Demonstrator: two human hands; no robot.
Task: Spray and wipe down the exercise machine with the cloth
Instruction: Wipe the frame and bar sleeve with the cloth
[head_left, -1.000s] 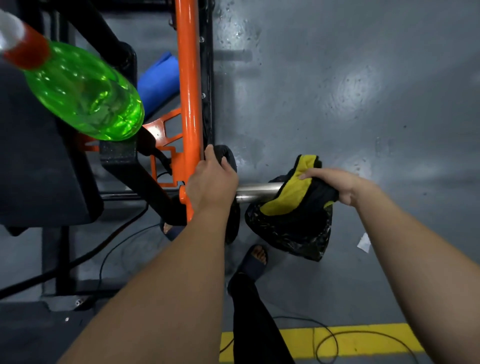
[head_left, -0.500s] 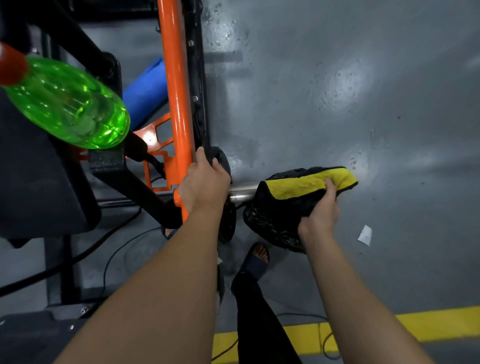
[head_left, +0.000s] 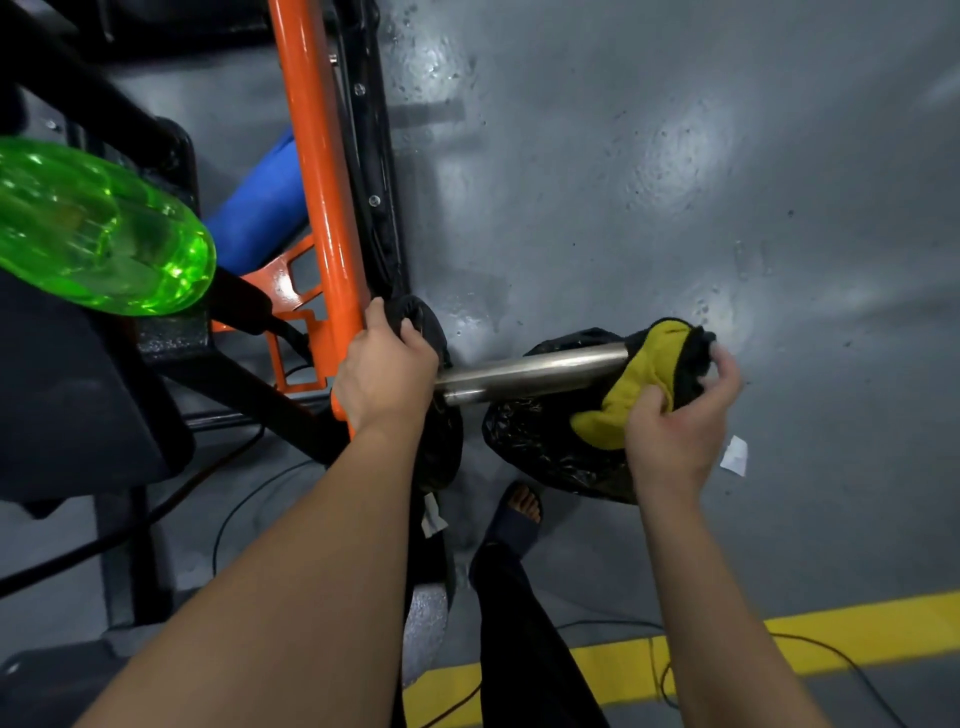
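Observation:
The exercise machine has an orange upright post (head_left: 322, 208) and a shiny steel bar (head_left: 530, 371) sticking out to the right. My left hand (head_left: 384, 374) grips the black weight plate (head_left: 434, 332) at the base of that bar. A yellow and black cloth (head_left: 644, 379) is wrapped over the bar's outer end, and my right hand (head_left: 675, 415) grips it there. A green spray bottle (head_left: 98, 234) lies on the black padded seat (head_left: 67, 395) at the left, its head out of view.
A black plastic bag (head_left: 535, 441) sits on the grey floor under the bar. A blue roll (head_left: 260, 208) lies behind the post. My sandalled foot (head_left: 519, 509) stands below the bag. Cables and a yellow floor line (head_left: 831, 634) run along the bottom. A paper scrap (head_left: 735, 454) lies at the right.
My right hand has slid the cloth outward along the steel bar to its end, baring most of the bar. My left hand has kept its hold on the weight plate.

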